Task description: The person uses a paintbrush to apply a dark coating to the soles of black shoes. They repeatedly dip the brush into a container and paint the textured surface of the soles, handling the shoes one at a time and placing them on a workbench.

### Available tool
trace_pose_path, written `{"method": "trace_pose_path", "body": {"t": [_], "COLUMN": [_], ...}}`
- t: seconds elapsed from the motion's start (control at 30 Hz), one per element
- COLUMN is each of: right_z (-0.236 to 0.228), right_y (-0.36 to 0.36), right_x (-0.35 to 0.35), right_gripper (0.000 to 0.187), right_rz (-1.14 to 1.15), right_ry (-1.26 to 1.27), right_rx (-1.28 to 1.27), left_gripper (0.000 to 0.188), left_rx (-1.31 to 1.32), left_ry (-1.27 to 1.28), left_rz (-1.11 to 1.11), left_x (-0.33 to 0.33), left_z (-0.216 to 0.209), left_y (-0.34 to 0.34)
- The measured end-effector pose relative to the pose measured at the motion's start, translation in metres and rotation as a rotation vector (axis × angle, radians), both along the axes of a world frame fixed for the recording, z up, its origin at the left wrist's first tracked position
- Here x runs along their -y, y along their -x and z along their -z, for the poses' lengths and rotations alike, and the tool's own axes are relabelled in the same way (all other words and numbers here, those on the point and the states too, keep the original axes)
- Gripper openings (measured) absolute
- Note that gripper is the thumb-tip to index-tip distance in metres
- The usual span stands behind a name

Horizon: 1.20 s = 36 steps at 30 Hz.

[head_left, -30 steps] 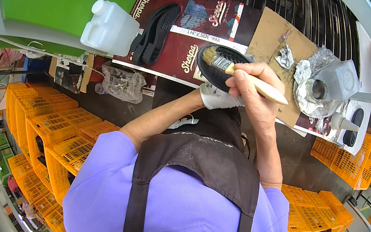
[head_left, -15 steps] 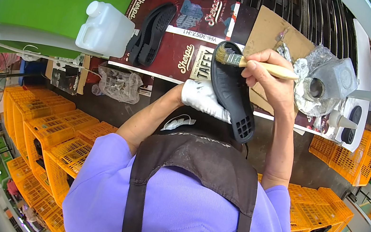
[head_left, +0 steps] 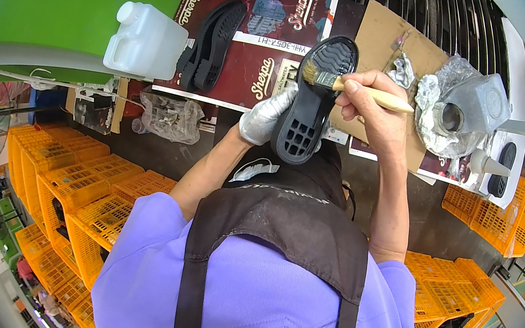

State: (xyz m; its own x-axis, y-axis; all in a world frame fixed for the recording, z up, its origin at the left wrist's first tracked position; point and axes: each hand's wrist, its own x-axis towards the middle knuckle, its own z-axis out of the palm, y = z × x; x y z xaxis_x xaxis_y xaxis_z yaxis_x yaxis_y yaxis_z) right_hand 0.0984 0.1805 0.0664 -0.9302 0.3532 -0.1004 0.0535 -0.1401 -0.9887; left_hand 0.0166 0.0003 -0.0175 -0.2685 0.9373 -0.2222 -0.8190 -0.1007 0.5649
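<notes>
My left hand (head_left: 265, 118), in a white glove, is closed on the side of a black shoe sole (head_left: 315, 107). The sole is held up at a slant, with its ridged end away from me and its end with square hollows near my apron. My bare right hand (head_left: 375, 107) grips the wooden handle of a paintbrush (head_left: 327, 79). Its bristles touch the left rim of the sole, near the middle. Part of my left fingers is hidden behind the sole. More black soles (head_left: 211, 44) lie on the red printed cardboard to the left.
A white plastic jug (head_left: 146, 41) stands at the left. On the right, a clear plastic container (head_left: 478, 106) sits by crumpled wrap and an open jar (head_left: 450, 117). A squeeze bottle (head_left: 484, 163) lies nearby. Orange crates (head_left: 100, 207) stand on both sides of me; metal bars run at the back.
The sole has turned more upright and its near end has swung left. My left hand has shifted its hold to the side. The brush has moved from the far end to the left rim.
</notes>
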Motion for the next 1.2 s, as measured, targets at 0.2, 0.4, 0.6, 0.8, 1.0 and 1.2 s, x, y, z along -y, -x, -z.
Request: {"method": "trace_pose_path", "body": {"t": [0.2,0.4,0.6,0.8,1.0,1.2], "right_z": [-0.001,-0.006,-0.008,-0.012,-0.017,-0.017], "right_y": [-0.007,-0.012,-0.014,-0.015,-0.015,-0.016], "right_x": [0.014,0.024,0.029,0.030,0.028,0.025], "right_gripper": [0.017,0.017,0.016,0.015,0.016,0.016], "right_rz": [-0.038,-0.074,-0.107,-0.152,-0.200,-0.265], "right_ry": [0.037,0.013,-0.009,-0.015,0.016,0.031], "right_rx": [0.001,0.003,-0.019,-0.047,-0.019,-0.016], "left_gripper": [0.054,0.052,0.048,0.044,0.038,0.032], "left_rx": [0.141,0.058,0.068,-0.314,-0.479,0.272], "left_ry": [-0.168,-0.153,-0.109,0.033,0.109,-0.060], "left_rz": [-0.046,-0.255,-0.370,-0.409,-0.239,0.083], "left_x": [-0.006,-0.014,-0.019,-0.016,-0.007,-0.003], "left_z": [-0.012,-0.018,-0.024,-0.044,-0.045,-0.031], "left_y": [0.007,0.011,0.015,0.010,0.015,0.027]}}
